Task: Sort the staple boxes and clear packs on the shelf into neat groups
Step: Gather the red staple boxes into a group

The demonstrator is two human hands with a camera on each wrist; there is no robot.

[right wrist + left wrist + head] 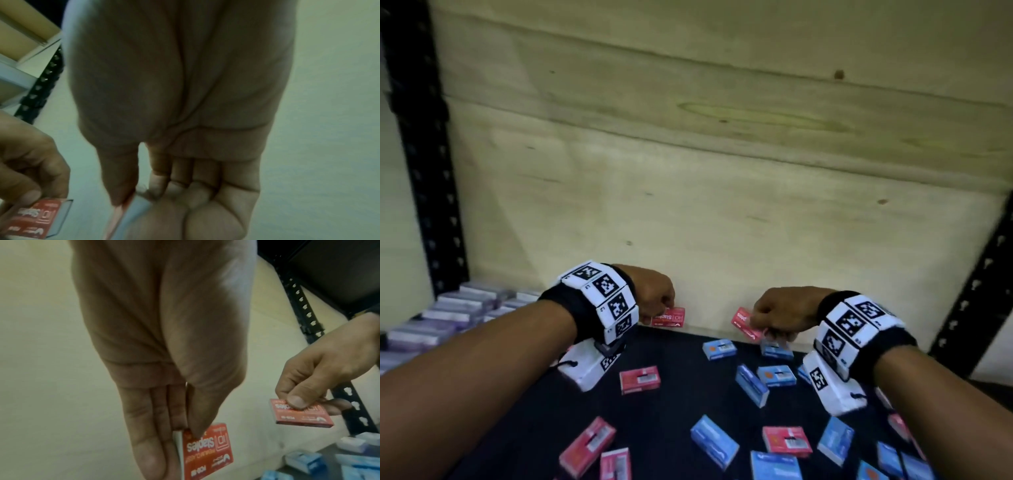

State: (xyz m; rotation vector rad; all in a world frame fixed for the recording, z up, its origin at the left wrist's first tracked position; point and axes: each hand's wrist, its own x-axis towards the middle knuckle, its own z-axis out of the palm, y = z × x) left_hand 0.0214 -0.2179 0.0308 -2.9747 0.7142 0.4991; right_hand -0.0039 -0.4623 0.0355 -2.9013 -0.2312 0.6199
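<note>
1. Two hands at the shelf [671,404] back: left hand [654,294] and right hand [777,308] each pinch a red staple box [669,317] — mid-sorting.
2. Left box [207,451] held upright by thumb and fingers.
3. Right box [123,216] pinched edge-on — next, probably set both side by side.

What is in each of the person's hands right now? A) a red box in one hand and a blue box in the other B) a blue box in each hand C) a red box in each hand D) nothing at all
C: the left hand pinches a red staple box, and the right hand pinches another red staple box.
</note>
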